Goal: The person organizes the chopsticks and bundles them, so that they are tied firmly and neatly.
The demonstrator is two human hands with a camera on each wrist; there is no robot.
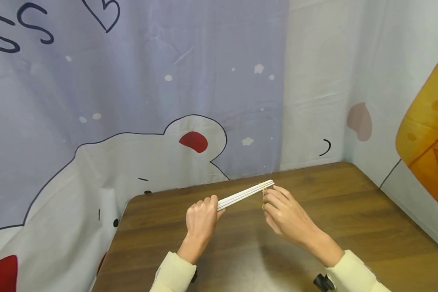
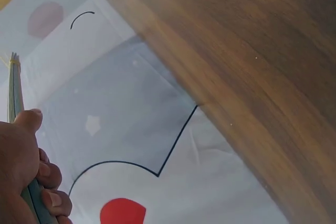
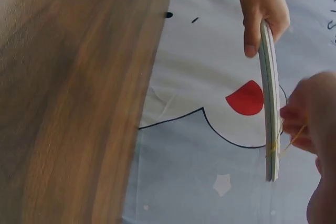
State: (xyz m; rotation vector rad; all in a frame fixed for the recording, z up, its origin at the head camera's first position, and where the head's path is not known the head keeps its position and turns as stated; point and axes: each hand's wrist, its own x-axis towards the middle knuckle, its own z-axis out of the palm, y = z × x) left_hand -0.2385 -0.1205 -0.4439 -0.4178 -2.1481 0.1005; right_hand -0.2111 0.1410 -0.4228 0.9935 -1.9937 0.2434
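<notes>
A bundle of slim white sticks (image 1: 241,196) is held above the table, slanting up to the right. My left hand (image 1: 200,217) grips its lower end, fingers curled round it; in the left wrist view, the thumb (image 2: 30,120) lies along the sticks. Round the far end runs a thin yellow rubber band (image 1: 265,186). My right hand (image 1: 290,215) is beside that end and pinches a loop of the band. The right wrist view shows the band (image 3: 273,149) stretched from the sticks toward my right fingers, which are partly blurred.
The brown wooden table (image 1: 233,259) lies below both hands. A printed curtain (image 1: 219,81) hangs along its back edge, and more curtain (image 1: 379,101) hangs on the right side. Dark wrist gear (image 1: 323,282) shows by the right sleeve.
</notes>
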